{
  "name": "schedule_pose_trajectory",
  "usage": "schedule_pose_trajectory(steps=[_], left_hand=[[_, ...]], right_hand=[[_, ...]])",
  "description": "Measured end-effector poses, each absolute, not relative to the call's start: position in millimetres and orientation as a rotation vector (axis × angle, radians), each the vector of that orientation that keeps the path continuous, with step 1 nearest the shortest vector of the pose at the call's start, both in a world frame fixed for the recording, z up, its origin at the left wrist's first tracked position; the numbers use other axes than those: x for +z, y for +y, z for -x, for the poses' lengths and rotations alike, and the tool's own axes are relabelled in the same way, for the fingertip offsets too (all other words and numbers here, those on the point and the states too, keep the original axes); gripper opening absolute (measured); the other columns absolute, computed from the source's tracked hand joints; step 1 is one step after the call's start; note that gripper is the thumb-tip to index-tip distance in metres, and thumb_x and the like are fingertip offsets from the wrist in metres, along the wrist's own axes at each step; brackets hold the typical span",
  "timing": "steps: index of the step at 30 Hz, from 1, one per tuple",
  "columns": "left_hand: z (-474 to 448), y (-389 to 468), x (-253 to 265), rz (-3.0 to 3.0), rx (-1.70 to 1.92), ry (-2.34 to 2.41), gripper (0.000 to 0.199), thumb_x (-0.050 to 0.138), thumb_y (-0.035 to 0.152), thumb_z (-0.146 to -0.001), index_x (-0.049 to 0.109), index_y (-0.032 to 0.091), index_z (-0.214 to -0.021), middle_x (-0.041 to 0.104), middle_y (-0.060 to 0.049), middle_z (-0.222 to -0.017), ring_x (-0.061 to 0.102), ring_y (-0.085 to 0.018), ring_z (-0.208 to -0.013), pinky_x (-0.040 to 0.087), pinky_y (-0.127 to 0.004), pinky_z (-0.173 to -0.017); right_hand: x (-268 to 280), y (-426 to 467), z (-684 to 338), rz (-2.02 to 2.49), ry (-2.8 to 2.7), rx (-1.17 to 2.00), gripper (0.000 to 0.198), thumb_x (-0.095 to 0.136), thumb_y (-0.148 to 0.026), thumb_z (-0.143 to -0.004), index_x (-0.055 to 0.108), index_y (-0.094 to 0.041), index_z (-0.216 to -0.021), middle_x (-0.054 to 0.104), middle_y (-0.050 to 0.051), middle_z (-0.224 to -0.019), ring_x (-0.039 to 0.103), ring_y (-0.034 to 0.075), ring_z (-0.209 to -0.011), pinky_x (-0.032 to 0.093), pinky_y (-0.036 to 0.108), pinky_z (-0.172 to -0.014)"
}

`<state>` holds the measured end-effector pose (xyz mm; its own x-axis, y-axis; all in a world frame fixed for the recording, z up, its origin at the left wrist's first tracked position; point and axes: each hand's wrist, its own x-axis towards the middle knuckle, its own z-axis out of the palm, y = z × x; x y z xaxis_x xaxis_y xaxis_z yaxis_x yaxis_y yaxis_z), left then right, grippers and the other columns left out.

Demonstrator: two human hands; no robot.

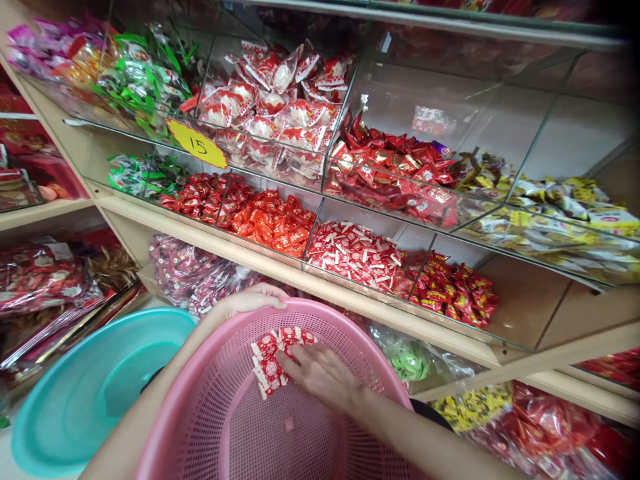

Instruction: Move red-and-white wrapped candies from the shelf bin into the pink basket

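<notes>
Wooden shelving (165,225) with glass-fronted compartments stands beyond both grips and carries wrapped sweets. Forward of the left grip (256,300), the lower row contains orange-red sweets (277,220); above and to the left of these, a yellow price tag (197,143) marked "15" is fixed at the front edge of the upper row. Forward and to the right of the left grip, a compartment contains small red-and-white sweets (355,257).

The left grip is curled over the far rim of a pink basket (260,433) and holds it; the underside of this hold is hidden. The right grip (320,373) is inside the basket, palm down, fingers part-bent. Its fingertips touch a cluster of red-and-white packets (267,367), which lies directly to its left against the far inner wall. Whether the fingers pinch a packet cannot be determined.

To the left of the left grip, outside the basket, a teal basin (60,387) is positioned lower down. Bagged yellow sweets (475,407) are located to the right of the right grip, below the shelving's lower ledge.
</notes>
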<state>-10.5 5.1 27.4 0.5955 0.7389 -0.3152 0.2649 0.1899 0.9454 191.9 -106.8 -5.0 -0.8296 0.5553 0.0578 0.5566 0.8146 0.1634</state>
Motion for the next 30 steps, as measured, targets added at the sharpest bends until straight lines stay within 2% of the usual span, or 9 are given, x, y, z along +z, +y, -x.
schedule_pose_trajectory(steps=[4,7,12,18,20,24,26,30], left_hand=[[10.7,3.3,29.8,-1.357,0.388,0.912,0.031,0.073,0.038,-0.063,0.070,0.017,-0.086,0.069,-0.007,-0.084,0.059,-0.019,-0.070,0.044,-0.029,-0.067],[10.9,2.8,30.2,-1.350,0.383,0.909,0.032,0.073,0.039,-0.063,0.070,0.017,-0.086,0.069,-0.008,-0.085,0.059,-0.019,-0.070,0.044,-0.029,-0.066],[9.6,1.0,32.9,-1.356,0.377,0.902,0.033,0.073,0.040,-0.063,0.070,0.017,-0.086,0.069,-0.008,-0.085,0.059,-0.020,-0.070,0.044,-0.029,-0.066],[8.4,-0.4,36.0,-1.353,0.374,0.908,0.030,0.073,0.039,-0.064,0.070,0.017,-0.085,0.069,-0.008,-0.084,0.058,-0.020,-0.071,0.044,-0.030,-0.068],[9.3,0.2,34.9,-1.351,0.375,0.907,0.028,0.072,0.038,-0.065,0.071,0.018,-0.085,0.069,-0.007,-0.084,0.058,-0.019,-0.071,0.044,-0.030,-0.068],[10.7,1.9,31.9,-1.360,0.367,0.890,0.028,0.072,0.038,-0.066,0.071,0.019,-0.086,0.069,-0.006,-0.084,0.057,-0.019,-0.070,0.043,-0.029,-0.067],[10.1,2.5,31.6,-1.381,0.358,0.888,0.028,0.071,0.038,-0.067,0.071,0.018,-0.086,0.069,-0.006,-0.085,0.057,-0.019,-0.071,0.043,-0.029,-0.068],[7.2,2.4,33.8,-1.422,0.363,0.916,0.029,0.072,0.039,-0.065,0.071,0.018,-0.085,0.069,-0.007,-0.087,0.057,-0.019,-0.071,0.043,-0.030,-0.070]], right_hand=[[-7.1,-105.3,-189.2,0.872,-3.027,-0.310,0.024,0.048,-0.031,-0.091,0.048,-0.014,-0.108,0.058,0.007,-0.090,0.061,0.019,-0.076,0.049,0.032,-0.068],[-8.4,-104.2,-188.7,0.851,-3.045,-0.339,0.019,0.048,-0.033,-0.091,0.050,-0.015,-0.097,0.058,0.007,-0.088,0.060,0.018,-0.077,0.049,0.032,-0.069],[-9.6,-101.9,-185.8,0.836,-3.073,-0.302,0.032,0.046,-0.047,-0.090,0.051,-0.015,-0.090,0.058,0.007,-0.086,0.059,0.018,-0.075,0.049,0.033,-0.068],[-5.3,-101.4,-175.8,0.867,-3.072,-0.277,0.017,0.046,-0.030,-0.092,0.054,-0.015,-0.089,0.059,0.006,-0.086,0.059,0.017,-0.075,0.047,0.030,-0.066],[-1.3,-100.2,-178.8,0.889,-3.018,-0.221,0.017,0.043,-0.028,-0.094,0.054,-0.016,-0.089,0.059,0.005,-0.086,0.059,0.017,-0.074,0.046,0.030,-0.067],[10.5,-95.8,-197.0,1.235,-2.819,0.007,0.022,0.037,-0.028,-0.096,0.056,-0.018,-0.090,0.061,0.004,-0.087,0.059,0.014,-0.071,0.042,0.026,-0.064],[15.6,-94.9,-206.4,1.435,-2.771,0.085,0.020,0.039,-0.022,-0.093,0.057,-0.017,-0.087,0.063,0.004,-0.086,0.060,0.014,-0.069,0.039,0.025,-0.060],[18.6,-98.4,-213.2,1.531,-2.841,0.197,0.020,0.042,-0.018,-0.089,0.059,-0.018,-0.079,0.067,0.003,-0.083,0.062,0.016,-0.073,0.038,0.025,-0.060]])
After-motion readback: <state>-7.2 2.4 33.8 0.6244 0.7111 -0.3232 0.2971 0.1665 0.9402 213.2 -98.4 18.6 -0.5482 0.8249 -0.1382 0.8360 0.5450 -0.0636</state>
